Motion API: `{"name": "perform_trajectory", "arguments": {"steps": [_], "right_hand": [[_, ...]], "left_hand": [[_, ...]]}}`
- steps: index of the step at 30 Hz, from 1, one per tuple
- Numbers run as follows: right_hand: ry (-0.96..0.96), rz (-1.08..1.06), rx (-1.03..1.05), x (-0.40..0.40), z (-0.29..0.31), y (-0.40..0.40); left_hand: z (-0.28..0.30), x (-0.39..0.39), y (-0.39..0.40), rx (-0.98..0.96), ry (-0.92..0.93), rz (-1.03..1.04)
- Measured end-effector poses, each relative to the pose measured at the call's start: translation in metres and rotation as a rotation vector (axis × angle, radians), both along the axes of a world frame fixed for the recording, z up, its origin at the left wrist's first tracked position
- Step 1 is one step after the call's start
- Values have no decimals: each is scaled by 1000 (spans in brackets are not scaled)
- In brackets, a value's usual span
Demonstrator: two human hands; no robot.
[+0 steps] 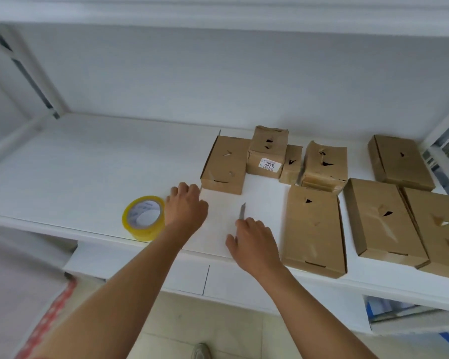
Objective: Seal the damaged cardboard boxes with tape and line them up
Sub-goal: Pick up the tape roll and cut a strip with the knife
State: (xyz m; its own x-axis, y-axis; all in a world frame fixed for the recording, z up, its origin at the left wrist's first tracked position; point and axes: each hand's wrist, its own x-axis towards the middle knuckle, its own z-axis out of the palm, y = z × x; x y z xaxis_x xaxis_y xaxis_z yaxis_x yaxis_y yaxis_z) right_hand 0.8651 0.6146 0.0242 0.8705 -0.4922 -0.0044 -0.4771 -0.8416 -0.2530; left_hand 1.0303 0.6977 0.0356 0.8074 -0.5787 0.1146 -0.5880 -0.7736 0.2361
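Observation:
Several torn brown cardboard boxes lie on the white shelf (pixel 94 161). The nearest flat box (pixel 313 229) lies just right of my right hand (pixel 254 242), which grips a small utility knife (pixel 242 211) with its blade pointing away. A roll of yellow tape (pixel 143 217) stands on edge near the shelf's front edge. My left hand (pixel 186 207) hovers palm down right beside the roll, fingers loosely curled, holding nothing. Another flat box (pixel 226 164) lies just beyond the left hand, and a labelled box (pixel 267 155) sits behind it.
More holed boxes lie at the right: two flat ones (pixel 382 220) (pixel 438 229) and one further back (pixel 401 161). A white upright post (pixel 24 68) frames the shelf's left end. A lower shelf (pixel 218 281) and tiled floor show below.

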Motion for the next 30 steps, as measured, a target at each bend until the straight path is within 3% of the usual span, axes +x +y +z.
{"name": "perform_trajectory", "arguments": {"steps": [4, 7, 10, 14, 22, 26, 30], "right_hand": [[-53, 103, 60, 37, -10, 14], [-58, 148, 125, 66, -17, 22], [17, 179, 171, 93, -24, 26], [102, 163, 152, 117, -32, 30], [-50, 136, 157, 119, -30, 20], [-61, 158, 224, 117, -23, 15], [-30, 162, 164, 109, -16, 12]], "left_hand": [[15, 39, 43, -13, 104, 16], [19, 57, 76, 56, 283, -89], [14, 60, 98, 158, 333, -192], [-1, 59, 104, 232, 299, -268], [-13, 64, 96, 256, 260, -290], [-14, 67, 85, 325, 76, -298], [-16, 69, 73, 297, -118, -378]]}}
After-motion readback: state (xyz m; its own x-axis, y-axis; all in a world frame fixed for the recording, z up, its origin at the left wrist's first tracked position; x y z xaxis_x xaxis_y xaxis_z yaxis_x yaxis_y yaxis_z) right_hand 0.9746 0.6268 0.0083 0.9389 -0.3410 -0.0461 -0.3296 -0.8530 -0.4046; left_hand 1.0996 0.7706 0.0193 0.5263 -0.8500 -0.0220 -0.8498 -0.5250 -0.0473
